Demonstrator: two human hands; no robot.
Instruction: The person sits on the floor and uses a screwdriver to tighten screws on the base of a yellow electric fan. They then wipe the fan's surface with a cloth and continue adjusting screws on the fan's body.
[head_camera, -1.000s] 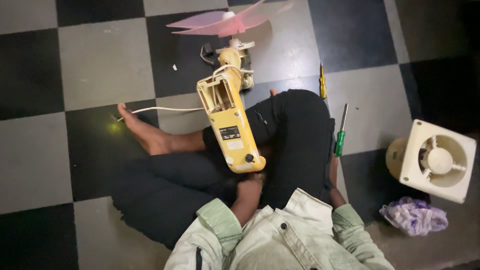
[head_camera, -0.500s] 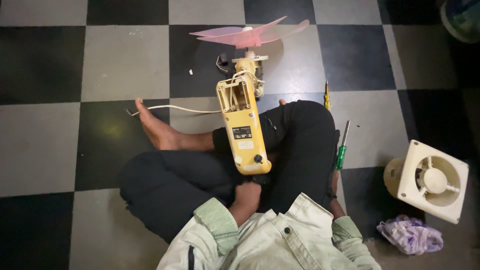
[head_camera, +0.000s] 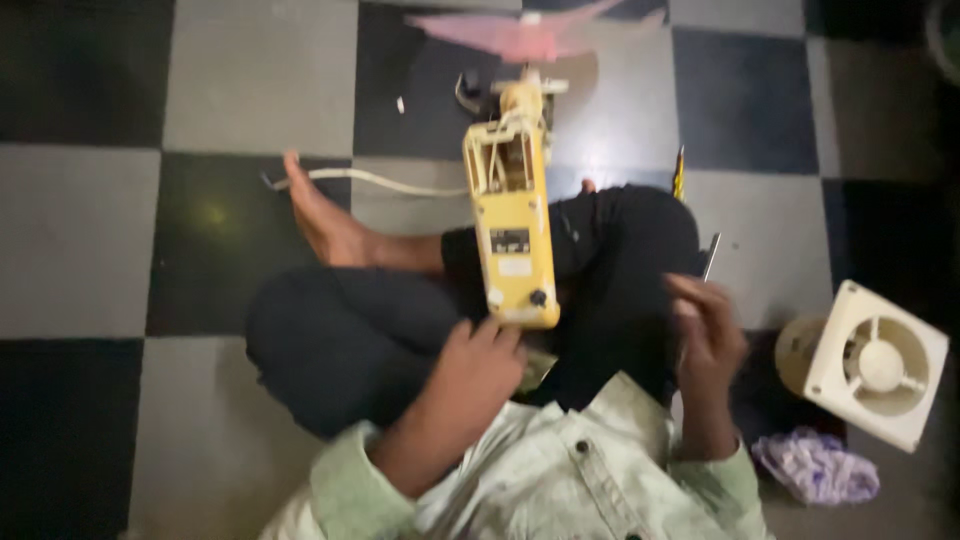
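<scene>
While the yellow fan body (head_camera: 512, 232) lies as before across the crossed legs (head_camera: 400, 320), both hands have come into view: left hand (head_camera: 478, 372) curled beneath its base, right hand (head_camera: 706, 330) loosely open beside the screwdriver (head_camera: 708, 256).

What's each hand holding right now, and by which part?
The left hand grips the yellow fan body at its near, bottom end. The right hand is raised over a screwdriver; motion blur hides whether it grips it.
</scene>
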